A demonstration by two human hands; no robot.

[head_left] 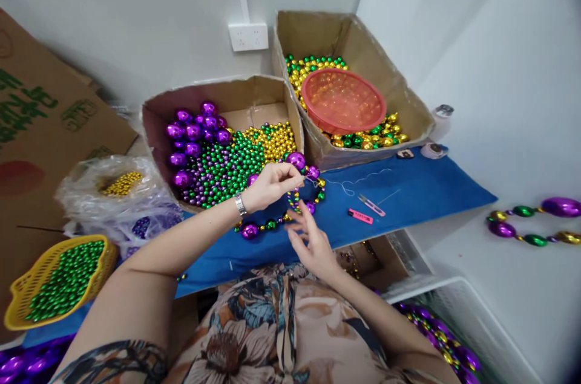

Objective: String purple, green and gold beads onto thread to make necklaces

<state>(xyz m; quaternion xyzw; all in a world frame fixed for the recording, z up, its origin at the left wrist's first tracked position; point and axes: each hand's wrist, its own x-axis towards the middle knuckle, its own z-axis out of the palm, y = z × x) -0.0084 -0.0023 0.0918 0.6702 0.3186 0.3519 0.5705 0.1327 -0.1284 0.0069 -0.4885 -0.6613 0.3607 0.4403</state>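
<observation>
My left hand (272, 185), with a watch (240, 205) on the wrist, is closed in a pinch on a thin pale thread (347, 190) that trails right over the blue cloth. Just below it, my right hand (314, 246) has its fingers apart, close to the beads, and nothing shows in it. A bead string (249, 231) of purple, green and gold beads loops around and behind both hands. Part of the loop is hidden by the left hand. To the right lie small thread snips (372, 205), a needle (389, 196) and a pink lighter-like object (360, 216).
Behind stand a cardboard box (295, 112) of loose beads and another box (422, 112) holding beads and a red basket (344, 100). A yellow basket (106, 263) of green beads sits left. White crates (481, 305) stand low right. Beads hang on the wall (524, 211).
</observation>
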